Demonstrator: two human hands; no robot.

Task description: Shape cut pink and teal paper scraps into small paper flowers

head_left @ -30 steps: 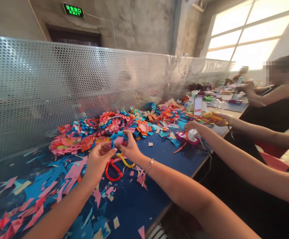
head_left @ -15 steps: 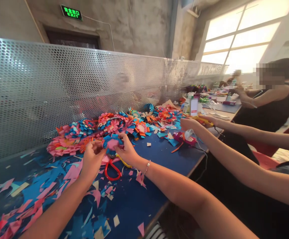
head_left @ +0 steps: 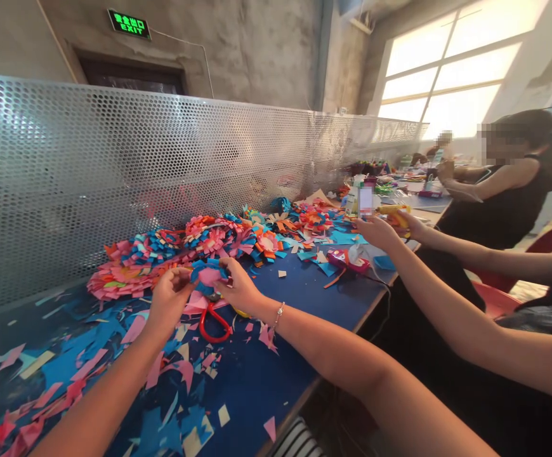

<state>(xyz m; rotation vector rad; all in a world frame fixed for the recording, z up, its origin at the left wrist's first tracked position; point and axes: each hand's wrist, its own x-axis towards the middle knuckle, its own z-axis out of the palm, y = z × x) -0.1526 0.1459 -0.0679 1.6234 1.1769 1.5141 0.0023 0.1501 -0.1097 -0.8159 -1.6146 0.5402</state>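
The left hand (head_left: 171, 293) pinches the left edge of a blue paper flower (head_left: 209, 276) between thumb and fingers, and the right hand (head_left: 240, 287) pinches its right edge, so the flower, its pink middle showing, is held up between them. Just below the hands, red-handled scissors (head_left: 216, 339) lie on the blue surface (head_left: 280, 317). Beyond the hands sits a heap of fringed paper flowers (head_left: 214, 240); cut paper scraps (head_left: 42, 365) are strewn left of and below the left hand. Well right of the right hand, a co-worker's hands (head_left: 379, 232) hold a yellow tool (head_left: 396, 211).
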